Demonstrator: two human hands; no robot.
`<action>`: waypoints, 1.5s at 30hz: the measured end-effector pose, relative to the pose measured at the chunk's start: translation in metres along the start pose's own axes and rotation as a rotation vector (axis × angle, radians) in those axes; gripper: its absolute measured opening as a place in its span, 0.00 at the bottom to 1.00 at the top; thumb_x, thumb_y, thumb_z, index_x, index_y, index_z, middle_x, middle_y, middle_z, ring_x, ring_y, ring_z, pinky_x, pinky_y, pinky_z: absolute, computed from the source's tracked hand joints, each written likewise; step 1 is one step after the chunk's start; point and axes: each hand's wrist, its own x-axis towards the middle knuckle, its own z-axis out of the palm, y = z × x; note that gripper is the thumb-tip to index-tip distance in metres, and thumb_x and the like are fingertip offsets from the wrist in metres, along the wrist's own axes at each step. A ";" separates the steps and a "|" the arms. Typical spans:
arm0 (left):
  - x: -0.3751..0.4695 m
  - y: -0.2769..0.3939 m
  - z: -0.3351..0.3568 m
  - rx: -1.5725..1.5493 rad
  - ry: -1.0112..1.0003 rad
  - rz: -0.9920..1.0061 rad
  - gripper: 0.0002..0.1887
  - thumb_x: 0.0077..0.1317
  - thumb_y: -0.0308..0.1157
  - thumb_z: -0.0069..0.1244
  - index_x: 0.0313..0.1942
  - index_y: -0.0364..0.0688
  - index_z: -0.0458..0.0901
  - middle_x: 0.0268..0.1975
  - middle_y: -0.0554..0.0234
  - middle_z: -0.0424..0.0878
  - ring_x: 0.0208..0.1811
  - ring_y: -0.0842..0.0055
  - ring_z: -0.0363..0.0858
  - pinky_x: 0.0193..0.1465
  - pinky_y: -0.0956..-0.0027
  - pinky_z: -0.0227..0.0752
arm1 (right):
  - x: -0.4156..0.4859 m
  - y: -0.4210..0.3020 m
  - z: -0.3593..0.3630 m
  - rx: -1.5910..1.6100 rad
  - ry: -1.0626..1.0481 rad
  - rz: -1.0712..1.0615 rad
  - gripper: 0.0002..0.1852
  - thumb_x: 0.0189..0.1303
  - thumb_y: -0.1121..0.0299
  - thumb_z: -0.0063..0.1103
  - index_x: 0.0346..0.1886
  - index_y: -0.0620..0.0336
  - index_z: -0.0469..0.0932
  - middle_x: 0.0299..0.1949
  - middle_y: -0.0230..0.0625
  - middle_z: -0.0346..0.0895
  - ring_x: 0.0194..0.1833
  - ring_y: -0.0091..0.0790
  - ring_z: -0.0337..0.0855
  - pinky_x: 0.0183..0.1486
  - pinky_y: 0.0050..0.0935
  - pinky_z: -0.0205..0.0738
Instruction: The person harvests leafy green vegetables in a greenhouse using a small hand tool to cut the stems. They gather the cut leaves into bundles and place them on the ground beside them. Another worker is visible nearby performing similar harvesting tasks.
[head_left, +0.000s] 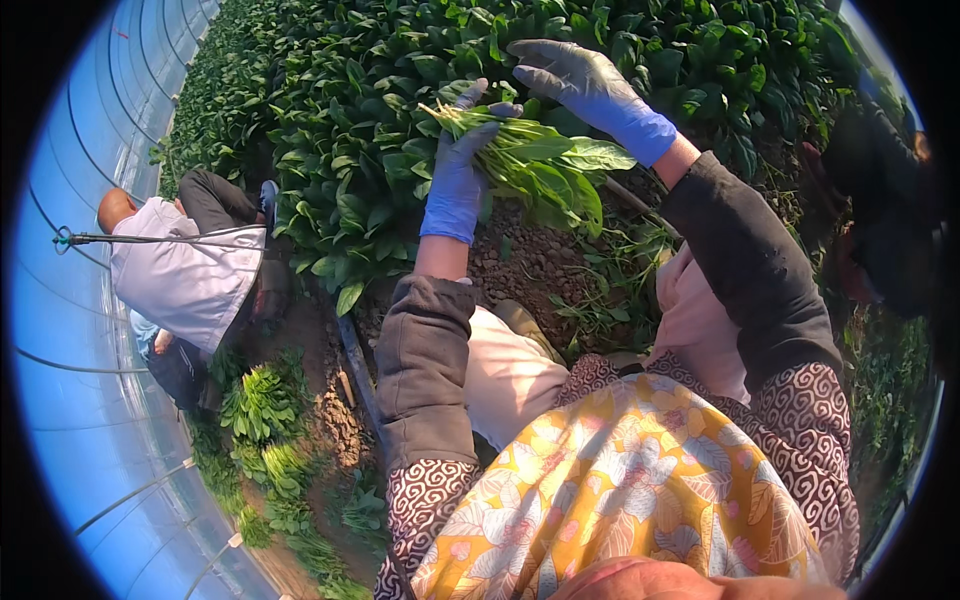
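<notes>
My left hand (466, 154), in a blue glove with dirt-darkened fingers, grips a bunch of leafy greens (551, 154) that looks like spinach. The pale cut stem ends stick out past my thumb to the upper left, and the leaves spread to the right. My right hand (589, 86), gloved the same way, is raised just above and to the right of the bunch. Its fingers are apart and nothing is in them. Dense rows of standing greens (360, 127) grow right beyond both hands. Crumbly bare soil (525, 259) lies beneath the bunch.
At left, a person in a pale jacket (184, 262) sits low beside the crop. Several bundles of cut greens (262, 405) lie along the ground behind. A thin dark pipe (360, 367) runs along the soil. Plastic greenhouse sheeting (82, 300) curves at left; another person (885, 202) crouches at right.
</notes>
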 end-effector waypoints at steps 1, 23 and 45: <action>0.001 0.002 -0.009 -0.136 -0.127 0.023 0.36 0.58 0.26 0.52 0.67 0.39 0.59 0.53 0.48 0.79 0.56 0.62 0.77 0.62 0.57 0.72 | -0.004 0.003 -0.004 -0.033 -0.047 -0.020 0.35 0.61 0.44 0.60 0.63 0.61 0.71 0.53 0.47 0.79 0.53 0.38 0.81 0.55 0.34 0.77; -0.023 0.067 -0.082 -0.720 -0.312 0.265 0.37 0.62 0.36 0.52 0.69 0.36 0.55 0.41 0.66 0.76 0.47 0.72 0.73 0.66 0.63 0.60 | -0.022 0.007 -0.010 0.006 -0.599 0.243 0.18 0.63 0.60 0.62 0.50 0.63 0.81 0.40 0.37 0.84 0.39 0.26 0.83 0.44 0.27 0.78; -0.013 0.060 -0.029 -0.385 -0.217 0.265 0.49 0.56 0.40 0.54 0.72 0.33 0.42 0.41 0.62 0.75 0.42 0.69 0.76 0.68 0.60 0.57 | -0.033 -0.062 0.052 -0.253 -0.142 -0.194 0.15 0.52 0.59 0.67 0.42 0.51 0.83 0.37 0.37 0.78 0.43 0.42 0.80 0.45 0.37 0.75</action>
